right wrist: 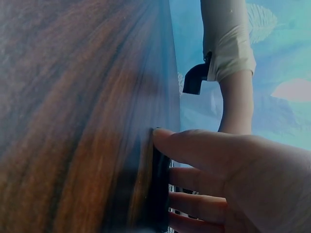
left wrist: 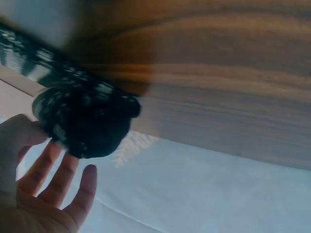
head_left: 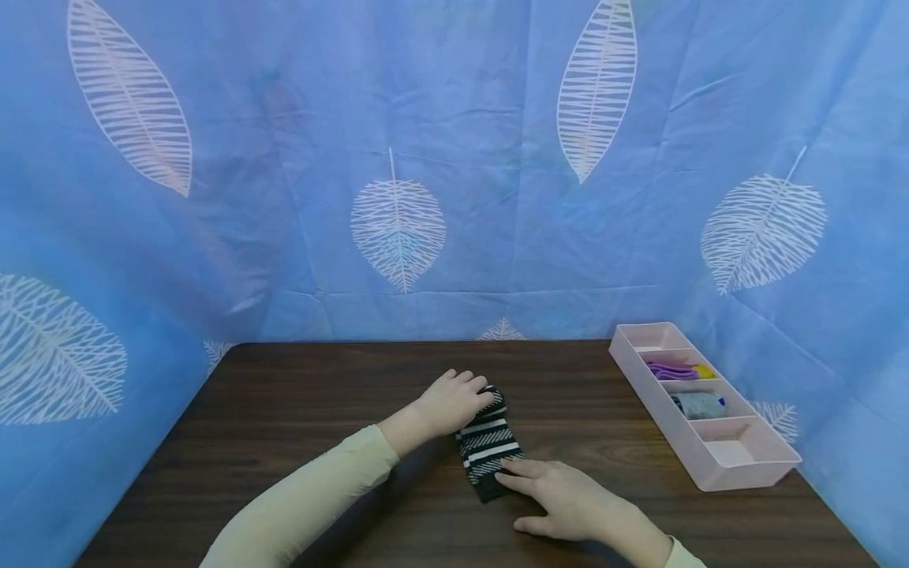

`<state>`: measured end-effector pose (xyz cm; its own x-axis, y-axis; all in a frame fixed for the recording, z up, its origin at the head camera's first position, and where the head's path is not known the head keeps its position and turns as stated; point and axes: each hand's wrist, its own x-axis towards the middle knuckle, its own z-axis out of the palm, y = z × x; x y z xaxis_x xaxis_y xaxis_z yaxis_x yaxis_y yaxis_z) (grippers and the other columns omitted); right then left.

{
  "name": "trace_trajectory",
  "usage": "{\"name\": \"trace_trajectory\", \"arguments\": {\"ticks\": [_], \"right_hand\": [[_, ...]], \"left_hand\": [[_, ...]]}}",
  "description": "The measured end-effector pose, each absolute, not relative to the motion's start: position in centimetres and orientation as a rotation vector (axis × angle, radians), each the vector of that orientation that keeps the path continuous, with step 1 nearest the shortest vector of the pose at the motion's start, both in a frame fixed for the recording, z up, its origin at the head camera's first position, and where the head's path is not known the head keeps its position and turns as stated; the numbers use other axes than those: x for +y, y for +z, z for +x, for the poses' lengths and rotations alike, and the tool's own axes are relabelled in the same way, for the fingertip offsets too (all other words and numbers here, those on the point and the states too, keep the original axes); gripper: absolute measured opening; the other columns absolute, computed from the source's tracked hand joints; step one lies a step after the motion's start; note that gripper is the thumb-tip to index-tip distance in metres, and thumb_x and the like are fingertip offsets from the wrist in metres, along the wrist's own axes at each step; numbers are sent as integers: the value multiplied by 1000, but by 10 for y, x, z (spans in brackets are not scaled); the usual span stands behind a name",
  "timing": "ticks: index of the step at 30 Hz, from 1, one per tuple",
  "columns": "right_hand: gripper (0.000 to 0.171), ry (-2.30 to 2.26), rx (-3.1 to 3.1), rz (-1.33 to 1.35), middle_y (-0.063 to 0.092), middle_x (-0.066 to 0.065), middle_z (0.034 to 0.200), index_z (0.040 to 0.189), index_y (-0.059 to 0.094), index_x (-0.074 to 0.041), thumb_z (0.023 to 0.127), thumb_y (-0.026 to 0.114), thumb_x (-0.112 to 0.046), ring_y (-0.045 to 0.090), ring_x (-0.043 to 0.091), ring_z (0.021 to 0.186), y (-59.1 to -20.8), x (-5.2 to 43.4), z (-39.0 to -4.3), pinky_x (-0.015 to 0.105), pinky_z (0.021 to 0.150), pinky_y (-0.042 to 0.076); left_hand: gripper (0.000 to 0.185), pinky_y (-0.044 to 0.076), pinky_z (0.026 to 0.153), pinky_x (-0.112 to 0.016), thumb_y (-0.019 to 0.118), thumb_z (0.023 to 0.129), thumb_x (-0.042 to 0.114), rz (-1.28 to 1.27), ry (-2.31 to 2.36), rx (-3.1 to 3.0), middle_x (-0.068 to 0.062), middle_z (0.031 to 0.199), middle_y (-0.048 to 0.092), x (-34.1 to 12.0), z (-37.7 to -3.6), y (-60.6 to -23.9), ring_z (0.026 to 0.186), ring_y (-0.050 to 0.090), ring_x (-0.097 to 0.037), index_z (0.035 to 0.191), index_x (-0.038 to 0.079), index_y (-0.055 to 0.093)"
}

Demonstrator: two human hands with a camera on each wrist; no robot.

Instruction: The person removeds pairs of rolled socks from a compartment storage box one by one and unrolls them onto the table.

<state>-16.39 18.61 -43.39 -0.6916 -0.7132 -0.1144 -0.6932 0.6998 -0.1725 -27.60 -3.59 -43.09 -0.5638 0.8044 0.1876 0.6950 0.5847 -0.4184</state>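
While my left hand curls round the rolled far end of the striped sock mid-table, my right hand presses flat fingers on its near end; if that hand slides, I reckon the roll springs loose.

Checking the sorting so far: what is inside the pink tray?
The pink tray has four sections. The second from the far end holds purple and yellow items, the third a grey sock. The nearest looks bare; the far one's floor is partly hidden by its wall.
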Motion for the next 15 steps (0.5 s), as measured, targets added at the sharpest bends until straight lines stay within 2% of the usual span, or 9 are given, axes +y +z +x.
{"name": "trace_trajectory", "arguments": {"ticks": [3,8,15], "right_hand": [[59,-173,2738,-1141,50,4,147,142,52,-23,91,62,-50,53,27,131,-434,186,-164,51,100,48],[59,-164,2738,-1129,50,4,148,142,52,-23,90,64,-48,53,26,132,-434,185,-164,50,101,47],[58,-167,2724,-1109,50,4,148,143,51,-24,90,64,-46,52,25,132,-431,183,-161,50,101,48]], "left_hand": [[28,52,81,-33,57,98,38,-1209,388,-2497,4,118,63,-36,-285,-432,103,62,-15,122,25,63],[45,50,82,-34,58,93,52,-1195,367,-2585,3,117,62,-36,-298,-435,104,61,-15,127,23,57],[48,50,83,-35,61,91,53,-1120,370,-2656,3,120,63,-42,-316,-441,108,61,-16,127,22,56]]}}
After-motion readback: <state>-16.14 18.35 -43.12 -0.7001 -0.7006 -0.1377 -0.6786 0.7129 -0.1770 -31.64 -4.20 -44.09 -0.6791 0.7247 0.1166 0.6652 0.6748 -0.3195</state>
